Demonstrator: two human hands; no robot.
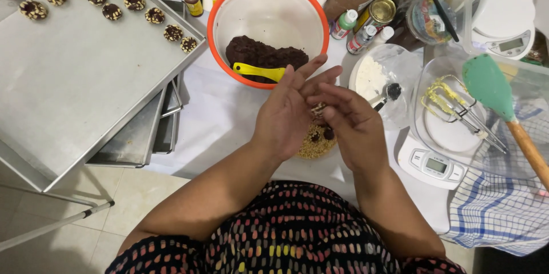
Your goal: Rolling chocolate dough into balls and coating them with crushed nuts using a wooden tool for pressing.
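The big metal tray sits at nine o'clock, with cookies along its top edge. The orange-rimmed bowl at twelve o'clock has dark dough and a yellow scoop. In the middle, the left hand is flat and open. The right hand presses a small nutty dough ball onto it, above a dish of crumbs.

From my hands, I see the bowl at twelve o'clock holding dough, the baking tray at ten, the scale at three.
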